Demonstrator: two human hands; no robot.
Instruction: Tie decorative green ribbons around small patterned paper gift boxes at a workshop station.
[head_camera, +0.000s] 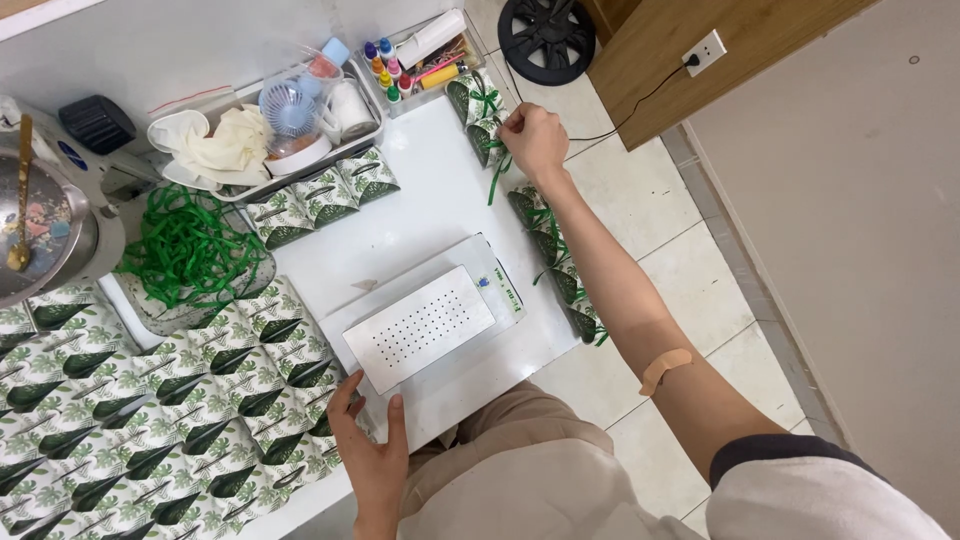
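Left hand (372, 452): lying nearest the camera, palm down with fingers spread flat, pressing on the near edge of the white desk (425, 215); its grip is closing on nothing.

Flat white perforated metal box (420, 327): sitting just beyond the left fingertips, tilted on the desk; judged rigid and fairly heavy.

Leaf-printed white paper packets, untied (150, 420): lying in overlapping rows to the left, beside the left hand; judged light and easily creased.

Loose green ribbon heap (190, 250): piling up in a shallow clear tray behind those rows; soft and limp.

Right hand (533, 140): reaching to the far right edge of the desk, its grip pinching together on a green ribbon bow at the top of a tied leaf-printed packet (484, 138).

Handling of the tied packet: judged light, thin-walled and crushable, the ribbon being slippery; the knot or the folded top is the safer place to take hold.

Finished tied packets (560, 270): standing in a line along the right desk edge, under the forearm.

Grey tray (365, 140): holding white cloth, a small blue fan (290, 108) and a tape roll at the far side; small coloured bottles (385, 70) standing just beyond.

Room: pale floor tiles (640, 180) showing to the right, a wooden panel with a wall socket (706, 52) beyond.
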